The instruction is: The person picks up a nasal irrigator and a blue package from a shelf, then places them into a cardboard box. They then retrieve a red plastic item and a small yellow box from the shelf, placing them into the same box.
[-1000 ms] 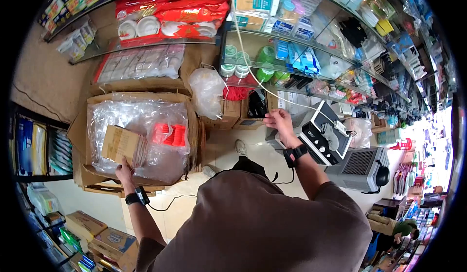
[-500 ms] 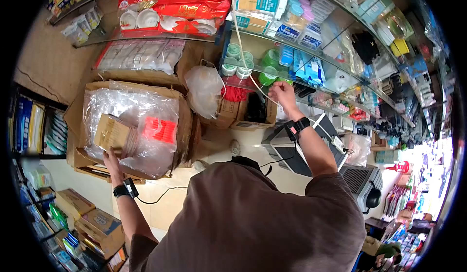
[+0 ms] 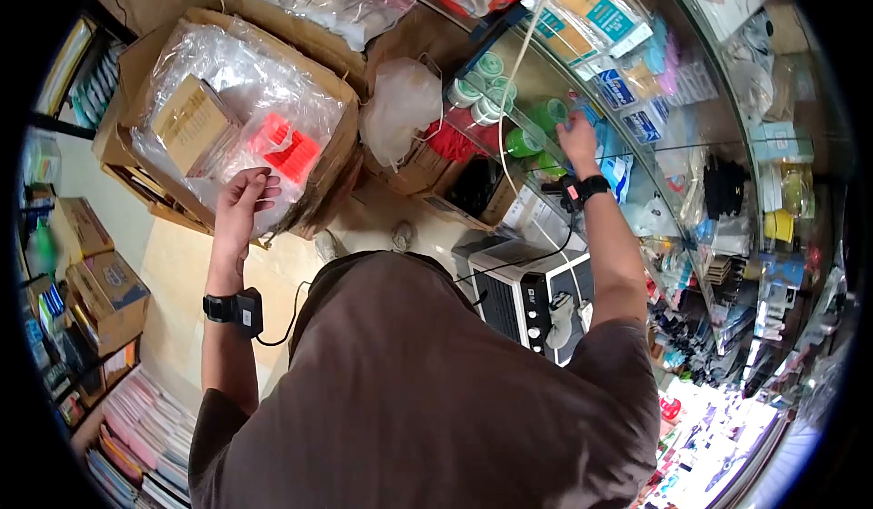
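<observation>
My left hand (image 3: 244, 201) hangs over the near edge of a large cardboard box (image 3: 338, 86), fingers loosely bent and apart, with nothing in them. Clear plastic lines this box. Inside lie a brown carton (image 3: 193, 125) and a bright red-orange pack (image 3: 289, 150), close to my left fingertips. My right hand (image 3: 577, 142) reaches up to a glass shelf, fingers apart, overlapping blue packets (image 3: 617, 165). Green-capped containers (image 3: 523, 141) stand just left of it, and white tubs with green lids (image 3: 491, 90) farther left.
A white cord (image 3: 503, 118) hangs down past the shelf. A white plastic bag (image 3: 398, 113) sits between box and shelf. Below my right arm stands a black-and-white appliance (image 3: 523, 295). More cartons (image 3: 107, 295) and stacked papers (image 3: 150, 418) line the left side.
My left hand has come off the brown carton and drawn back toward the box's edge. My right hand has moved up to the blue packets. The view has turned to the right.
</observation>
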Demonstrator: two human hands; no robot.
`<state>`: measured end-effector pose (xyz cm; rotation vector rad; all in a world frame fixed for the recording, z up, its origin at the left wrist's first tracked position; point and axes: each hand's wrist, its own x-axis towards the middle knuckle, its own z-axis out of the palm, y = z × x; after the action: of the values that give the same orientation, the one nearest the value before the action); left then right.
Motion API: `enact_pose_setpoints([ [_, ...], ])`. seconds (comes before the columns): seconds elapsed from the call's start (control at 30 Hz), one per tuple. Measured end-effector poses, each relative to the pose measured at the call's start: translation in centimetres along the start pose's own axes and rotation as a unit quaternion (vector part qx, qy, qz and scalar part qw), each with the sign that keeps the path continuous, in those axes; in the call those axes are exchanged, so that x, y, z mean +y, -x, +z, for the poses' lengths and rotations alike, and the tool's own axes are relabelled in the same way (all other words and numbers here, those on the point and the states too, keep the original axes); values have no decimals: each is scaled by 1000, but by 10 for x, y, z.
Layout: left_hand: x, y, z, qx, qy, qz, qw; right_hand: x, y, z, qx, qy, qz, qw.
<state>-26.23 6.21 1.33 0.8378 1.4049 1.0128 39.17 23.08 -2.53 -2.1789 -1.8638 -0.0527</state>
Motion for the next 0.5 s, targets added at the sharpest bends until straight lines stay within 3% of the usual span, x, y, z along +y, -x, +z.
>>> enact_pose_setpoints([
  [0.13, -4, 19, 20, -2, 4, -14, 1000, 11, -40, -3, 23, 116, -29, 993],
  [0.17, -9, 23, 20, -7, 16, -24, 1000, 11, -52, -3, -13, 152, 20, 988],
  [0.27, -19, 40, 23, 23, 16, -32, 999, 5, -68, -13, -22, 126, 17, 992],
  [0.4, -32, 59, 23, 55, 12, -54, 997, 34, -96, 11, -127, 101, 125, 979],
  [0.5, -39, 71, 26, 72, 27, -66, 995, 15, -90, 1, -96, 108, 53, 988],
])
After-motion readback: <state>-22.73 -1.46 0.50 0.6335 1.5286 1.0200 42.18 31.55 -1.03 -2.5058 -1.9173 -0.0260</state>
